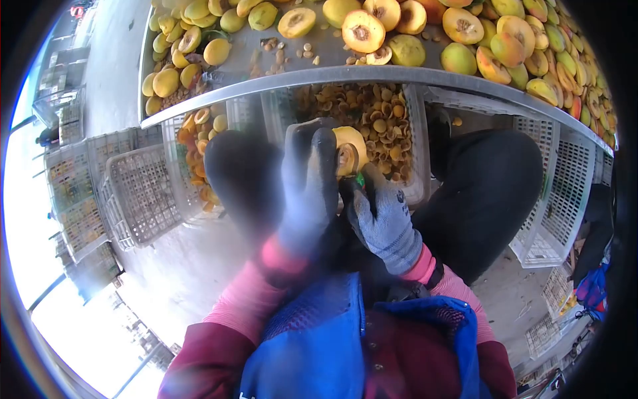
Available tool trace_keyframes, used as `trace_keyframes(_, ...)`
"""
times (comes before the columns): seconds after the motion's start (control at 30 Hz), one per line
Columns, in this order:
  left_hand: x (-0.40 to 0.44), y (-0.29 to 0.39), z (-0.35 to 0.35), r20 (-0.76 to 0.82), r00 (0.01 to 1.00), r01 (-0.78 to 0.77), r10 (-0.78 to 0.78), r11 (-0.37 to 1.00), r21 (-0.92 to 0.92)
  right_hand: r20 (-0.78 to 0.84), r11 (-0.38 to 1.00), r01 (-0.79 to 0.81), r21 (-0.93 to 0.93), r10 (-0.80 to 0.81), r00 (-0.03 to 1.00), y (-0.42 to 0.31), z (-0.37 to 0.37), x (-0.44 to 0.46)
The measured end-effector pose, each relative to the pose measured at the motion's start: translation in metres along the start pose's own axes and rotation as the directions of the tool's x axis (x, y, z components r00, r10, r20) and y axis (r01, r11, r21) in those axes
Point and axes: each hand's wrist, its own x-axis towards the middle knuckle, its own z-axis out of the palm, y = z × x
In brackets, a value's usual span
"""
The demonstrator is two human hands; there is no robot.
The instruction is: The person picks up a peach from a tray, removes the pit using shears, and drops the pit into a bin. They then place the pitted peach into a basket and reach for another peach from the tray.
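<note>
My left hand (309,179), in a grey glove with dark fingers, is closed around a yellow peach half (353,139), cut face towards me. The brown pit sits in its middle. My right hand (392,226), in a matching glove, grips a small pitting tool with a bit of green handle (360,179) showing. Its curved tip is at the pit; fingers hide most of the tool. Both hands are above my lap, in front of the metal table edge (319,78).
Halved and whole peaches (505,40) are heaped on the table, with loose pits (307,52) among them. Below stands a crate of cut peach pieces (385,133); another crate with peach pieces (199,153) is at left. White plastic crates (143,193) stand on both sides.
</note>
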Motion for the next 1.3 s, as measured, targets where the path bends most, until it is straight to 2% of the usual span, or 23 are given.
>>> trace_keyframes(0.07,-0.003,0.004,0.002,-0.001,0.990,0.139,-0.141,0.981,-0.134,-0.058,0.998,0.041,-0.057,-0.045,0.997,0.003,0.006,-0.004)
trace_keyframes(0.13,-0.004,0.016,0.004,-0.004,0.930,0.344,-0.367,0.877,-0.336,0.064,0.975,-0.161,0.151,0.153,0.986,0.005,0.010,-0.008)
trace_keyframes(0.17,-0.004,0.020,0.003,0.014,0.870,0.446,-0.492,0.776,-0.446,0.097,0.962,-0.188,0.199,0.171,0.980,0.007,0.012,-0.010)
trace_keyframes(0.2,-0.006,0.020,0.003,0.032,0.880,0.438,-0.473,0.784,-0.440,0.129,0.945,-0.217,0.246,0.190,0.973,0.008,0.013,-0.012)
trace_keyframes(0.27,-0.008,0.014,0.001,0.068,0.900,0.416,-0.431,0.802,-0.428,0.121,0.941,-0.138,0.309,0.105,0.987,0.015,0.014,-0.013)
trace_keyframes(0.33,-0.011,0.003,0.003,0.063,0.977,0.214,-0.205,0.914,-0.346,0.137,0.872,-0.105,0.478,0.044,0.990,0.024,0.016,-0.013)
trace_keyframes(0.4,-0.008,0.009,-0.001,0.166,0.953,0.297,-0.255,0.895,-0.334,0.021,0.881,0.040,0.471,-0.057,0.998,0.039,0.026,-0.016)
trace_keyframes(0.43,-0.003,0.014,-0.004,0.217,0.936,0.338,-0.278,0.884,-0.322,-0.092,0.927,0.168,0.336,-0.146,0.985,0.041,0.032,-0.014)
trace_keyframes(0.5,0.004,0.007,-0.008,0.350,0.878,0.461,-0.326,0.772,-0.437,-0.021,0.920,0.059,0.388,-0.055,0.998,0.039,0.028,-0.018)
trace_keyframes(0.57,0.005,0.000,-0.011,0.388,0.878,0.441,-0.279,0.787,-0.432,0.360,0.651,-0.389,0.652,0.185,0.914,0.001,-0.001,-0.007)
trace_keyframes(0.63,0.004,0.002,-0.011,0.366,0.890,0.427,-0.273,0.784,-0.451,0.652,0.191,-0.697,0.691,0.251,0.715,-0.005,-0.007,-0.007)
trace_keyframes(0.67,0.004,0.007,-0.009,0.344,0.885,0.454,-0.313,0.739,-0.497,0.763,-0.066,-0.769,0.635,0.203,0.613,-0.003,-0.008,-0.008)
trace_keyframes(0.77,0.001,0.014,-0.006,0.360,0.845,0.535,-0.397,0.622,-0.571,0.832,-0.571,-0.721,0.392,-0.114,0.542,0.009,0.002,-0.012)
trace_keyframes(0.83,-0.010,0.016,-0.009,0.527,0.654,0.727,-0.542,0.256,-0.637,0.798,-0.595,-0.725,0.346,-0.219,0.561,0.011,0.006,-0.013)
trace_keyframes(0.9,-0.029,0.012,0.004,0.362,0.721,0.616,-0.591,0.306,-0.726,0.752,-0.577,-0.745,0.333,-0.314,0.580,0.015,0.011,-0.015)
trace_keyframes(0.97,-0.016,0.024,-0.005,0.582,0.508,0.576,-0.634,-0.252,-0.778,0.701,-0.505,-0.785,0.357,-0.410,0.583,0.021,0.017,-0.013)
trace_keyframes(1.0,-0.029,0.017,0.002,0.544,0.497,0.561,-0.676,-0.228,-0.796,0.690,-0.506,-0.776,0.376,-0.406,0.599,0.021,0.015,-0.013)
trace_keyframes(1.1,-0.043,-0.004,-0.009,0.216,0.372,0.550,-0.903,0.027,-0.835,0.673,-0.541,-0.731,0.415,-0.358,0.647,0.023,0.011,-0.006)
trace_keyframes(1.13,-0.048,-0.023,-0.020,-0.071,0.532,0.507,-0.844,0.385,-0.771,0.680,-0.577,-0.699,0.422,-0.309,0.665,0.034,0.021,-0.011)
trace_keyframes(1.2,-0.038,-0.059,-0.077,-0.391,0.722,0.472,-0.572,0.819,-0.327,0.689,-0.593,-0.675,0.439,-0.260,0.677,0.058,0.035,-0.017)
trace_keyframes(1.23,-0.026,-0.074,-0.106,-0.337,0.751,0.597,-0.567,0.802,-0.019,0.738,-0.549,-0.695,0.464,-0.194,0.646,0.055,0.032,-0.013)
trace_keyframes(1.27,-0.015,-0.089,-0.135,-0.283,0.778,0.627,-0.561,0.718,0.302,0.779,-0.506,-0.714,0.484,-0.123,0.615,0.050,0.028,-0.009)
trace_keyframes(1.3,-0.002,-0.102,-0.145,-0.177,0.720,0.618,-0.671,0.504,0.604,0.810,-0.463,-0.731,0.502,-0.047,0.585,0.046,0.025,-0.004)
